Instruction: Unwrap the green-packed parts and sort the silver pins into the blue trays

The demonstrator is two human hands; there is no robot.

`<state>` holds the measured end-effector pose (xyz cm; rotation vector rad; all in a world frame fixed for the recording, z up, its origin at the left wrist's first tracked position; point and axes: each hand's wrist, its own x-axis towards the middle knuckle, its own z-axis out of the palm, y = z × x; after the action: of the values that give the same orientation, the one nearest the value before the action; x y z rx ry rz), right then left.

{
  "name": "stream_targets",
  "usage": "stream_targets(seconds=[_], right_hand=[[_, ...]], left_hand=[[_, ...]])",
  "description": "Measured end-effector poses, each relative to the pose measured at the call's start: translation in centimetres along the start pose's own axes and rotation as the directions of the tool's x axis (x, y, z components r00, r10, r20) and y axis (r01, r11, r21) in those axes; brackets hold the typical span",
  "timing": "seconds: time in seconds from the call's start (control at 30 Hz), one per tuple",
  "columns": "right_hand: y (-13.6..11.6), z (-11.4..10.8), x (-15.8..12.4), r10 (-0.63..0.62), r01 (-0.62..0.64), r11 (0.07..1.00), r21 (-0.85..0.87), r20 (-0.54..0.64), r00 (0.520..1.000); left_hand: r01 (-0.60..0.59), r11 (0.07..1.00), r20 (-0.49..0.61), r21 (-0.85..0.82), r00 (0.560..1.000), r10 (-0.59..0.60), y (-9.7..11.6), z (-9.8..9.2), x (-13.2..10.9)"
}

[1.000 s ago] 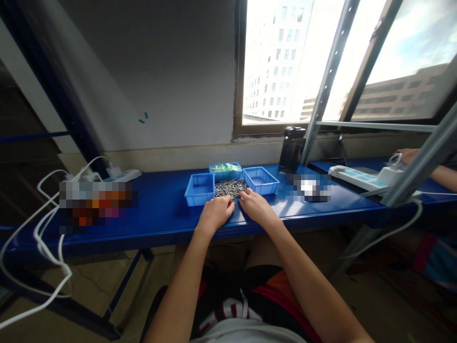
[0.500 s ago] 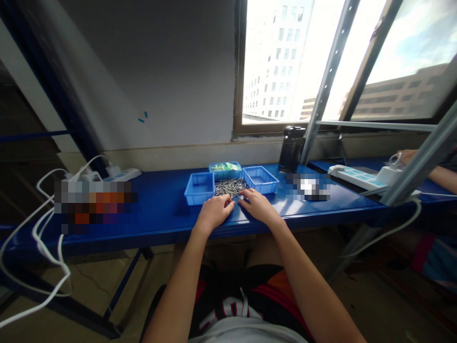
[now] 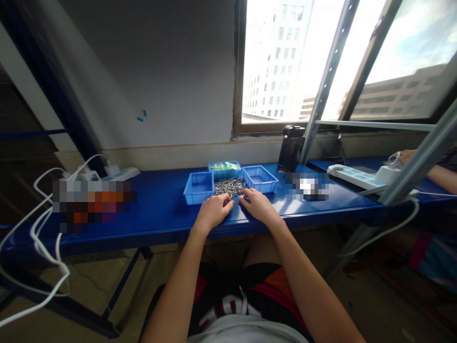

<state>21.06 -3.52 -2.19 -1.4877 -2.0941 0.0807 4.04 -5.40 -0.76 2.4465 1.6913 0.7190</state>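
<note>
A heap of small metal pins (image 3: 229,186) lies on the blue bench (image 3: 160,214) between two blue trays. My left hand (image 3: 212,212) rests at the near edge of the heap with its fingers curled together. My right hand (image 3: 257,205) sits beside it, fingertips pinched at the heap's right edge. What either hand holds is too small to make out. The left blue tray (image 3: 199,187) and the right blue tray (image 3: 260,178) flank the heap. A third blue tray (image 3: 224,167) with green pieces stands behind it.
A black jug (image 3: 291,148) stands by the window. White power strips (image 3: 353,177) and white cables (image 3: 46,247) lie at both ends of the bench. Another person's arm (image 3: 424,164) rests at the far right. Slanted metal struts (image 3: 414,162) cross the right side.
Both hands have stayed at the near edge of the pin heap with only slight finger shifts. The view has drifted a little.
</note>
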Motion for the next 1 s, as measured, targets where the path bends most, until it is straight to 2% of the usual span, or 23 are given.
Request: stream_targets(seconds=[0.17,0.27,0.5,1.0], right_hand=[[-0.26,0.01,-0.09,0.094,-0.098,0.991,-0.093,-0.045,0.995],[-0.34,0.00,-0.06,0.127,-0.129,0.983,-0.134,-0.029,0.992],[-0.42,-0.14,0.06,0.108,-0.099,0.977,-0.187,0.041,0.993],[-0.70,-0.46,-0.14,0.119,-0.110,0.979,-0.170,0.041,0.992]], left_hand=[[0.016,1.000,0.008,-0.007,1.000,-0.015,0.10,-0.12,-0.03],[0.014,1.000,0.007,-0.009,1.000,-0.014,0.13,-0.15,-0.08],[-0.002,1.000,-0.013,-0.006,1.000,0.002,-0.10,-0.02,-0.07],[0.076,0.996,-0.008,0.046,0.997,-0.075,0.22,-0.11,-0.10]])
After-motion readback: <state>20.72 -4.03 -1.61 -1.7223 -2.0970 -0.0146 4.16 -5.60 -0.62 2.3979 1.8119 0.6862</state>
